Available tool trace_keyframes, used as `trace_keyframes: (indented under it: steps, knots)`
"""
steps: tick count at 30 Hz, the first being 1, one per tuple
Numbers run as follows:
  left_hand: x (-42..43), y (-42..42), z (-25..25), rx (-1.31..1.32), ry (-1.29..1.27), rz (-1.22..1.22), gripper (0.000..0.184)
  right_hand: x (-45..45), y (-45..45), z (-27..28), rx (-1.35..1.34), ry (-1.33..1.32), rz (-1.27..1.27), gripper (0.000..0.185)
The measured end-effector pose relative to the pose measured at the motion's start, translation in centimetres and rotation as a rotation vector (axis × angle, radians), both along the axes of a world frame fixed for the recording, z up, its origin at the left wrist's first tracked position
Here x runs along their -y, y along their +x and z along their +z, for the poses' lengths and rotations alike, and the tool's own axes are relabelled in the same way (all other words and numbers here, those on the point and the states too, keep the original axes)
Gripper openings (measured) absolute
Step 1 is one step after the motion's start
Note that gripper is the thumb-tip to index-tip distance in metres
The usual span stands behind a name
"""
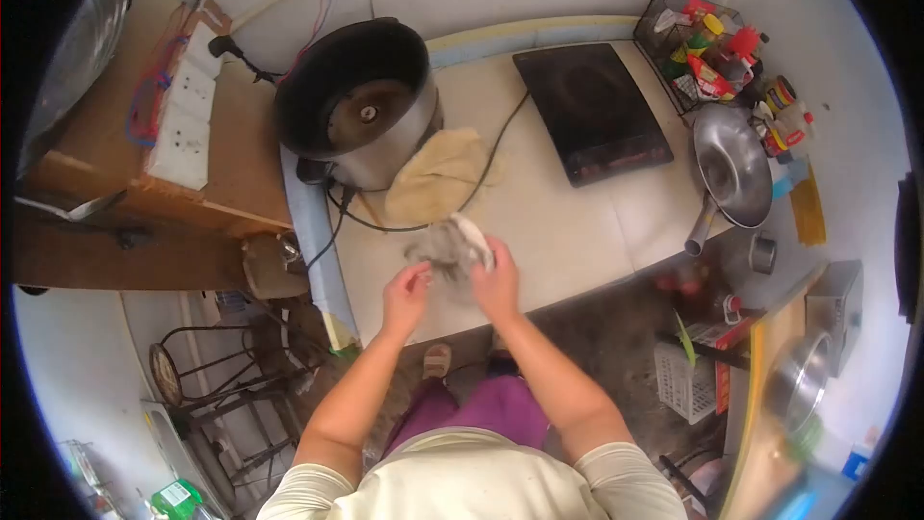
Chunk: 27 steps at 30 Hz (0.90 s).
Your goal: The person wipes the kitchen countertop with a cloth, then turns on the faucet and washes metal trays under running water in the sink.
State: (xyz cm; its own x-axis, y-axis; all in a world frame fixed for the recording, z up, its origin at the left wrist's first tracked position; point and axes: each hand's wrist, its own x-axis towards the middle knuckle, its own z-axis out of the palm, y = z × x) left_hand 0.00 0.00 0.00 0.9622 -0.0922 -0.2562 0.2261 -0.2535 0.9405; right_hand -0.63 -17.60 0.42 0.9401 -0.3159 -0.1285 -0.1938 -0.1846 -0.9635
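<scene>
A crumpled grey-and-white cloth (449, 248), smeared by motion, is held up over the front part of the white tabletop (568, 241). My right hand (497, 281) grips its right side with the fingers closed. On the other side my left hand (407, 295) is closed in a pinch at the cloth's lower left edge. Just beyond the cloth lies a beige cloth (438, 178), bunched against a large electric cooker (385, 149) with a dark, open interior. A black cord runs beside them. To the right sits a flat black induction cooktop (592, 106).
A metal wok (733, 159) leans at the table's right end, beside a wire basket (654, 58) of bottles and packets. Wooden shelving (241, 144) stands on the left. Below right are a white plastic crate (685, 383) and a steel bowl (801, 380).
</scene>
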Motion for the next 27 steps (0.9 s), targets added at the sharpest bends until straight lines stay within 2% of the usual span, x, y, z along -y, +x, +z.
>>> trace_keyframes:
  steps: [2, 3, 5, 8, 11, 14, 17, 18, 20, 22, 23, 26, 27]
  knots:
    - [-0.6, -1.8, 0.7, 0.002, 0.025, 0.060, 0.023, -1.2, -3.1, 1.6, 0.037, -0.240, -0.009, 0.061]
    - [2.9, 0.6, -0.9, 0.002, 0.107, 0.034, 0.024, 2.2, -0.9, 0.4, 0.065, -0.381, 0.046, 0.060]
    - [3.3, 0.0, -2.7, -0.036, 0.289, -0.026, 0.026, 2.5, -1.2, -0.5, 0.086, -0.645, 0.161, 0.058]
    - [6.0, -0.6, -2.6, 0.183, 0.525, -0.057, 0.031, 2.3, -1.8, -3.8, 0.105, -0.786, 0.406, 0.054]
    - [7.4, -0.4, -2.4, 0.258, 0.584, -0.070, 0.031, 4.0, -1.1, -7.1, 0.146, -0.873, 0.499, 0.050]
    - [7.7, 0.0, -2.0, 0.292, 0.655, -0.115, 0.032, 10.7, -0.5, -7.5, 0.085, -1.082, 0.329, 0.046]
    - [8.3, -0.3, -1.0, 0.238, 0.580, -0.112, 0.033, 21.7, -0.4, -9.2, 0.008, -1.263, 0.086, 0.045]
    - [8.5, -0.4, -0.9, 0.227, 0.558, -0.118, 0.033, 25.5, 0.0, -9.3, -0.132, -1.346, 0.092, 0.043]
    - [8.3, -1.0, -0.7, 0.197, 0.521, -0.120, 0.032, 28.9, 1.1, -8.4, -0.246, -1.380, 0.040, 0.041]
    - [7.6, -2.1, -0.1, 0.173, 0.483, -0.130, 0.031, 31.8, 1.6, -11.3, -0.261, -1.376, -0.126, 0.039]
    - [7.0, -2.2, 0.2, 0.169, 0.463, -0.130, 0.031, 31.9, 2.2, -12.3, -0.259, -1.372, -0.212, 0.039]
    - [4.4, -3.3, 1.3, 0.168, 0.463, -0.088, 0.026, 27.3, 2.1, -11.5, -0.541, -1.641, -0.024, 0.043]
    - [3.4, -3.9, 1.0, 0.158, 0.445, -0.067, 0.027, 23.8, 1.5, -11.3, -0.411, -1.568, 0.053, 0.045]
